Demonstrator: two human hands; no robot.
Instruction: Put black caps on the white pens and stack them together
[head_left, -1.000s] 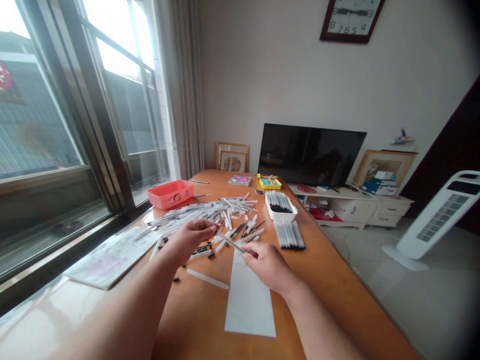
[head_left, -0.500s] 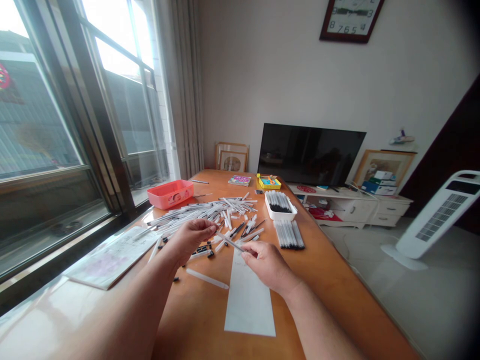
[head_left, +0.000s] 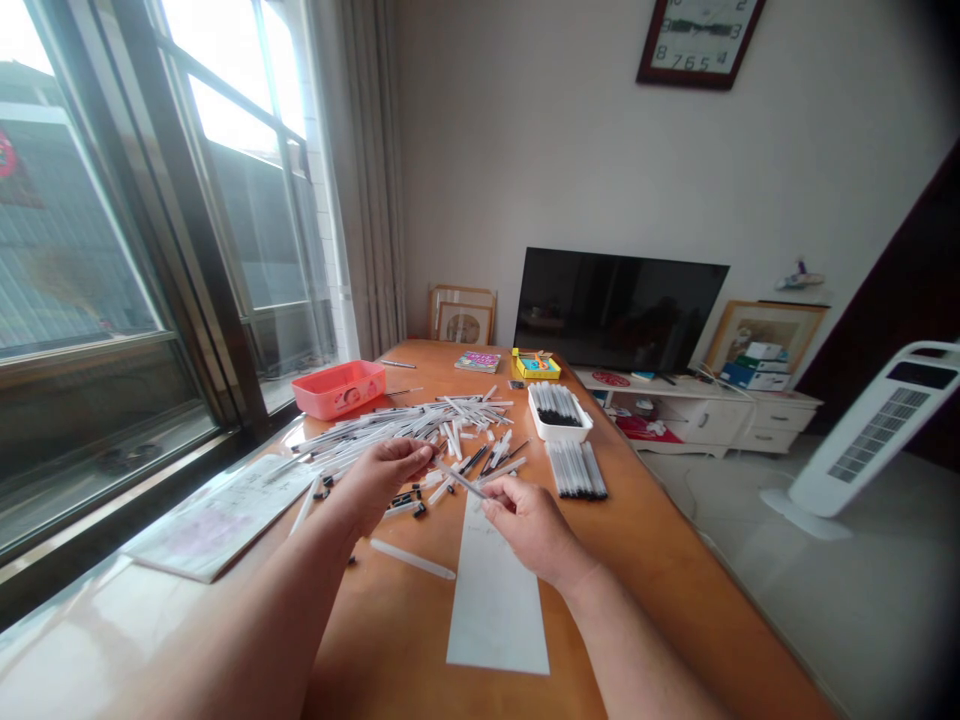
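Between my two hands runs a slim, pale pen refill or pen part, slanting down to the right above a white paper strip. My left hand pinches its far left end, and my right hand grips the other end with thumb and fingers. Just below lies a translucent white pen barrel. Beyond my hands spreads a pile of refills and barrels, with small black caps near my left hand.
At right, a white basket holds pens, with a row of pens before it. A pink basket stands far left, and a booklet lies nearer. A yellow box and a magazine sit at the table's far end.
Both hands keep their hold on the slim pen part with almost no movement. The whole view has shifted very slightly.
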